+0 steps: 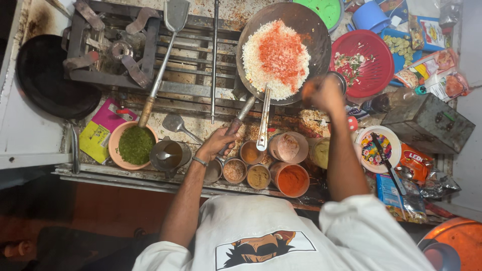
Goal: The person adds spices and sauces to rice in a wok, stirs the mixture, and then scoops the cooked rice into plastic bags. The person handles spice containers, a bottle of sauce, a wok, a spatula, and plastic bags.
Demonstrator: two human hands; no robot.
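The left hand (217, 143) is clamped on the wok (283, 50) handle; rice topped with red sauce fills the wok; the right hand (321, 93), fingers curled shut beside its rim, seems mid-seasoning; stirring with the ladle (263, 120) likely follows.

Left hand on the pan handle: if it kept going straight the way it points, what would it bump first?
Probably the round dark metal pan of white rice and red sauce; the left hand points up along its handle. Depth is unclear.

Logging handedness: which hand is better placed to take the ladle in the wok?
Probably right: the right hand hovers, blurred, at the wok rim, while the left hand grips its handle.
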